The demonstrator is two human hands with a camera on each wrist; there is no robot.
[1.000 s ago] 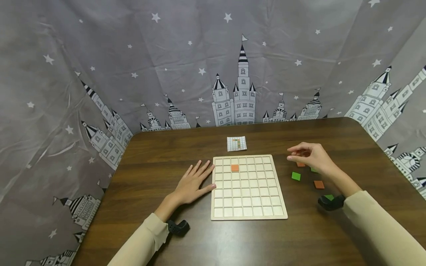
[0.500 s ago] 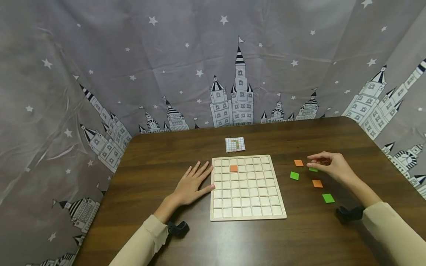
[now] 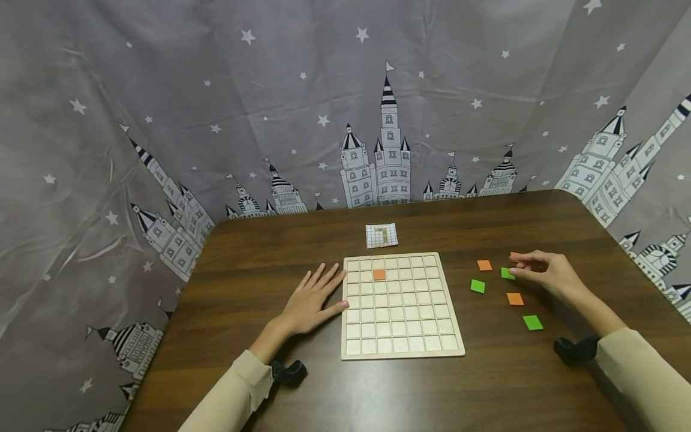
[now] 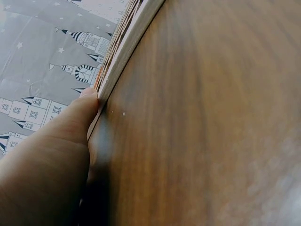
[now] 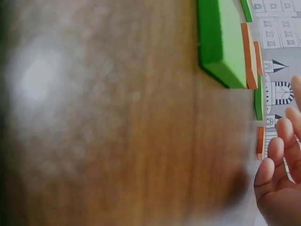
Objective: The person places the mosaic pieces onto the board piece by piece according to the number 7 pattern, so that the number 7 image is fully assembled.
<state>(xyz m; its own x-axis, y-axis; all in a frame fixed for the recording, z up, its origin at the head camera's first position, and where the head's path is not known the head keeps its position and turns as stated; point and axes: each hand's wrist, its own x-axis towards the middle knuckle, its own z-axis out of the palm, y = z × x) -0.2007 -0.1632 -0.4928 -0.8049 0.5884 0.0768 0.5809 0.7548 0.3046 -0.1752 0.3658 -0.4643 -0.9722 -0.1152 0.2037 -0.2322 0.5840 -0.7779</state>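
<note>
In the head view my left hand [image 3: 313, 303] lies flat on the table, fingers spread. Its fingertips and thumb touch the left edge of a pale wooden grid board [image 3: 402, 354]. One orange square tile [image 3: 379, 274] sits in a cell of its second row. My right hand [image 3: 550, 276] hovers over the right side with loosely bent fingers, thumb and index apart. Its fingertips are nearest to an orange tile [image 3: 515, 257] and a green tile [image 3: 507, 273], both partly covered. The right wrist view shows the fingers [image 5: 277, 150] and nothing held between them.
Loose tiles lie right of the board: an orange tile [image 3: 484, 265], a green tile [image 3: 477, 286], another orange tile [image 3: 515, 299] and a nearer green tile [image 3: 532, 323]. A small printed grid card [image 3: 381, 235] lies behind the board. A grey castle-print curtain [image 3: 302, 120] hangs behind the table.
My right hand has moved right and slightly nearer, uncovering orange and green tiles that it hid before. The left hand stays at the board's edge.
</note>
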